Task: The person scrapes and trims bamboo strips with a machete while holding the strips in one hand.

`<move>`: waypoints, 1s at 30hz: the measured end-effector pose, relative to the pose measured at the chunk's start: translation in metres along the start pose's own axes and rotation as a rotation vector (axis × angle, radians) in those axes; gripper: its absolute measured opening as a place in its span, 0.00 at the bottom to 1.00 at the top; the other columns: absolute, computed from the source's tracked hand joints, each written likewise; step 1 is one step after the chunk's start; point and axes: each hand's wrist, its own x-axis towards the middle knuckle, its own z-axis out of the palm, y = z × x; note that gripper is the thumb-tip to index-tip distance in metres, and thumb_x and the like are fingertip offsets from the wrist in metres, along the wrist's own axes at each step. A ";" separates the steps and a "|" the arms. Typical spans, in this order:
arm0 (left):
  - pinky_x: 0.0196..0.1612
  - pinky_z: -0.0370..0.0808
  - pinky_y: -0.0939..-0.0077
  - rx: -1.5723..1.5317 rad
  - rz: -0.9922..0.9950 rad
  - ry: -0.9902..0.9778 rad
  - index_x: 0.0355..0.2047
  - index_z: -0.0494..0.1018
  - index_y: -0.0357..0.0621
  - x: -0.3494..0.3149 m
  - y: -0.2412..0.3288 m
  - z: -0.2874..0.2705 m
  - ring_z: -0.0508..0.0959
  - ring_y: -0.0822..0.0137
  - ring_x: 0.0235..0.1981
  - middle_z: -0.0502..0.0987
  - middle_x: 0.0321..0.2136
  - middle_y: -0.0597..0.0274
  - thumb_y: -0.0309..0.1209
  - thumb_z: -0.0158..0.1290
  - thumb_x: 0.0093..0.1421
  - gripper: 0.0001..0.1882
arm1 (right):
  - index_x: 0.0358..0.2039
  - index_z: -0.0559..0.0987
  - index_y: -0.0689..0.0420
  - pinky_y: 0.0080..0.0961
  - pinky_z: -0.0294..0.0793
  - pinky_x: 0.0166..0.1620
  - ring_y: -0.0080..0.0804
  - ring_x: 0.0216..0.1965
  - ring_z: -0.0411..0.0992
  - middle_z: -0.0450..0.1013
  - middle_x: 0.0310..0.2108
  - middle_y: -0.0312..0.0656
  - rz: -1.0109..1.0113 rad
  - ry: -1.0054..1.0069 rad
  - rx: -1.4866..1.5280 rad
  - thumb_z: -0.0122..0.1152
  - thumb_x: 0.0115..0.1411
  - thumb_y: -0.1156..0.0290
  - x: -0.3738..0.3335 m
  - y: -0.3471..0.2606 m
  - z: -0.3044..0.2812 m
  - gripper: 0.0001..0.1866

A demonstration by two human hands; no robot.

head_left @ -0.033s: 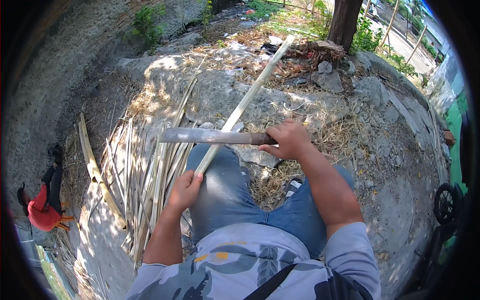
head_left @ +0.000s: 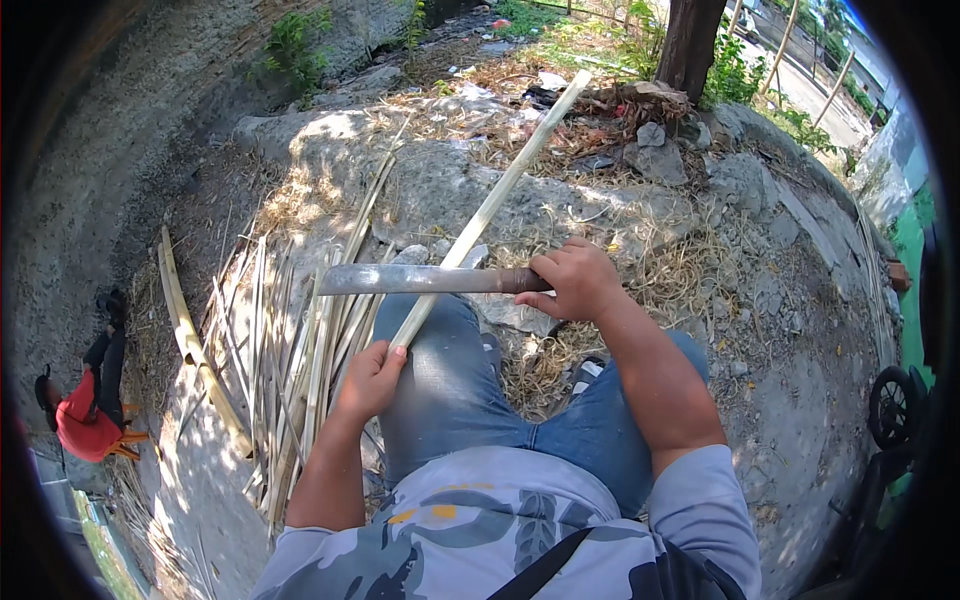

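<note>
My left hand (head_left: 372,380) is closed around the lower end of a long pale bamboo strip (head_left: 505,187), just over my left thigh. The strip slants away from me, up to the right. In my right hand (head_left: 577,280) is a machete (head_left: 420,280), gripped by its dark handle. Its broad blade points left and lies across the strip, a little beyond the left hand. Whether the edge bites into the strip cannot be seen. A pile of split bamboo strips (head_left: 318,350) lies on the ground left of my leg.
Further left rests a thicker bamboo piece (head_left: 195,350). A person in a red top (head_left: 80,415) sits at the far left. Thin shavings (head_left: 655,262) litter the ground ahead, with a tree trunk (head_left: 690,50) beyond. A black wheel (head_left: 896,407) stands at the right.
The machete blade and my right hand have shifted very slightly; the blade's tip sits a bit lower. My left hand and the bamboo strip stay in place.
</note>
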 end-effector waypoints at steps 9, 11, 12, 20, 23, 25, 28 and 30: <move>0.24 0.62 0.70 0.073 0.026 -0.005 0.26 0.71 0.38 -0.002 0.013 0.000 0.63 0.76 0.21 0.66 0.17 0.67 0.39 0.52 0.72 0.20 | 0.29 0.79 0.53 0.47 0.74 0.33 0.54 0.27 0.77 0.76 0.23 0.48 0.613 0.048 0.123 0.62 0.61 0.38 -0.021 0.059 -0.009 0.28; 0.24 0.62 0.70 0.095 0.034 -0.002 0.26 0.71 0.38 -0.001 0.012 -0.001 0.64 0.76 0.21 0.66 0.17 0.67 0.39 0.52 0.72 0.20 | 0.28 0.78 0.56 0.47 0.74 0.30 0.55 0.25 0.75 0.74 0.21 0.51 0.549 0.089 0.095 0.60 0.63 0.37 -0.023 0.055 -0.008 0.30; 0.24 0.62 0.70 0.063 -0.005 -0.014 0.26 0.71 0.38 0.001 0.008 -0.001 0.64 0.76 0.21 0.66 0.18 0.67 0.39 0.52 0.71 0.19 | 0.29 0.78 0.56 0.48 0.75 0.31 0.55 0.26 0.77 0.76 0.22 0.50 0.489 0.067 0.055 0.61 0.62 0.37 -0.021 0.050 -0.008 0.30; 0.24 0.62 0.71 -0.006 -0.074 -0.025 0.26 0.72 0.38 0.002 0.003 -0.003 0.64 0.76 0.22 0.67 0.18 0.68 0.39 0.53 0.71 0.19 | 0.28 0.78 0.51 0.38 0.74 0.36 0.44 0.25 0.75 0.75 0.21 0.39 -0.011 -0.008 -0.007 0.67 0.56 0.37 -0.001 0.001 0.003 0.27; 0.24 0.63 0.71 -0.039 -0.088 -0.034 0.27 0.72 0.38 0.000 0.007 -0.003 0.64 0.77 0.22 0.68 0.18 0.67 0.39 0.53 0.71 0.19 | 0.28 0.78 0.52 0.38 0.74 0.37 0.45 0.25 0.76 0.75 0.21 0.40 -0.048 0.036 0.024 0.67 0.56 0.38 -0.001 0.013 0.001 0.27; 0.25 0.64 0.70 0.024 -0.024 -0.042 0.28 0.74 0.37 0.001 0.005 -0.004 0.66 0.74 0.22 0.69 0.18 0.64 0.39 0.52 0.71 0.19 | 0.26 0.77 0.53 0.41 0.75 0.37 0.47 0.25 0.77 0.75 0.20 0.42 0.061 0.088 0.025 0.67 0.56 0.39 -0.008 0.036 -0.008 0.27; 0.27 0.66 0.68 0.163 0.046 -0.004 0.30 0.75 0.37 -0.003 0.021 -0.001 0.68 0.71 0.21 0.70 0.18 0.61 0.40 0.50 0.72 0.19 | 0.27 0.77 0.55 0.47 0.74 0.34 0.52 0.28 0.77 0.76 0.22 0.48 0.367 -0.005 0.092 0.64 0.60 0.39 -0.014 0.046 -0.009 0.28; 0.27 0.66 0.67 0.103 0.024 -0.018 0.30 0.76 0.37 0.002 0.012 -0.001 0.69 0.69 0.21 0.71 0.18 0.60 0.41 0.50 0.72 0.20 | 0.27 0.77 0.54 0.48 0.74 0.33 0.54 0.27 0.77 0.76 0.21 0.49 0.503 -0.003 0.060 0.63 0.61 0.39 -0.013 0.038 -0.008 0.28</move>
